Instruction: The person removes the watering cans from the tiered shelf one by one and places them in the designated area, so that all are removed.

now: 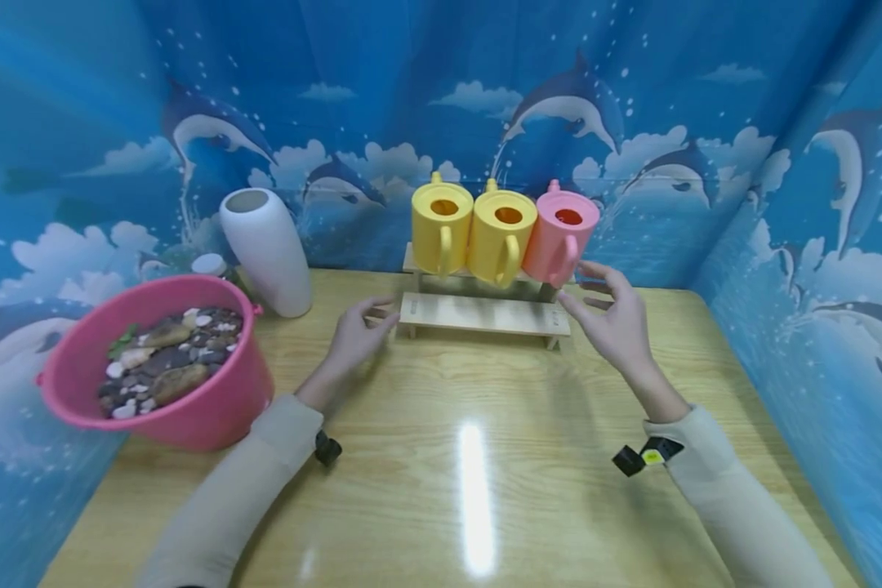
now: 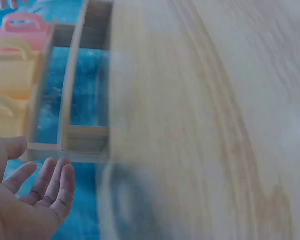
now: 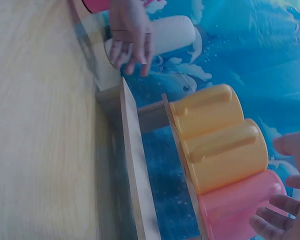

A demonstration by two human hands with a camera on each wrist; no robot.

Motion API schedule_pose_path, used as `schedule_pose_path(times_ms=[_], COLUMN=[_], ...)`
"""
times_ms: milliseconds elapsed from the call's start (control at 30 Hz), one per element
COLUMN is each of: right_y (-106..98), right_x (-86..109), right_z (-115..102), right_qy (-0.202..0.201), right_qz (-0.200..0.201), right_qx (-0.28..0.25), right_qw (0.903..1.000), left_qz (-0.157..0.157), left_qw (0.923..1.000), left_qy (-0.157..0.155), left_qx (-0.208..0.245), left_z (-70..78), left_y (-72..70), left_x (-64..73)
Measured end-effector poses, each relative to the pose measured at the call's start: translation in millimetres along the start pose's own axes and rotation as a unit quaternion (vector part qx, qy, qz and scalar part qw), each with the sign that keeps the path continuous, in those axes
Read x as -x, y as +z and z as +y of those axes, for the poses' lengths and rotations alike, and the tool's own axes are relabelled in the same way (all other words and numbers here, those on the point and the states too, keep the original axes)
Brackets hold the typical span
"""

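Two yellow watering cans (image 1: 441, 233) and a pink watering can (image 1: 557, 241) stand side by side on the upper step of a small two-tier wooden rack (image 1: 485, 314). Their handles face me and short spouts point to the back. My right hand (image 1: 617, 318) is beside the pink can with its fingers spread and relaxed. Whether its fingertips touch the can, I cannot tell. At the rack's left end is my left hand (image 1: 360, 335), palm turned up in the left wrist view, loosely bent fingers holding nothing. The lower step carries nothing.
A pink bucket (image 1: 257, 384) with stones and pebbles stands at the left of the wooden table (image 1: 412, 457). Behind it are a white-lidded jar (image 1: 209, 265) and a tall white vase (image 1: 270, 253). A blue dolphin-print curtain (image 1: 382, 98) encloses the back and sides.
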State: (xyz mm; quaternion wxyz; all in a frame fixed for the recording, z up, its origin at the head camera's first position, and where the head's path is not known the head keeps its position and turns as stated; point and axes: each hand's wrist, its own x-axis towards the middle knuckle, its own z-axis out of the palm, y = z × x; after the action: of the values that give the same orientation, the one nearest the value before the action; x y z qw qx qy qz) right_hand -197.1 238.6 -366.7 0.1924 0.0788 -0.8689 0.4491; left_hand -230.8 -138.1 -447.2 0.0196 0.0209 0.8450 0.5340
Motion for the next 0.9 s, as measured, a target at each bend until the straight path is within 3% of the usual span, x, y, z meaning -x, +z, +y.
schedule_pose_path(times_ms=[133, 400, 700, 900], right_y=[5, 19, 24, 16], right_x=[-12.1, -30.0, -38.0, -37.6], right_z=[7, 19, 26, 26], right_qy=[0.029, 0.063, 0.049, 0.027], right_qz=[0.014, 0.036, 0.055, 0.075], right_qx=[-0.003, -0.053, -0.051, -0.063], right_qw=[0.9995, 0.9959, 0.9960, 0.9948], left_qz=[0.022, 0.014, 0.007, 0.009], left_qw=[0.9995, 0.9973, 0.9951, 0.9937], left_qy=[-0.017, -0.037, -0.051, -0.067], left_qx=[0.017, 0.062, 0.085, 0.089], left_z=[-12.5, -23.5, -19.8, -18.9], left_y=[6.6, 17.8, 22.9, 23.5], left_x=[-11.6, -23.2, -25.3, -27.9])
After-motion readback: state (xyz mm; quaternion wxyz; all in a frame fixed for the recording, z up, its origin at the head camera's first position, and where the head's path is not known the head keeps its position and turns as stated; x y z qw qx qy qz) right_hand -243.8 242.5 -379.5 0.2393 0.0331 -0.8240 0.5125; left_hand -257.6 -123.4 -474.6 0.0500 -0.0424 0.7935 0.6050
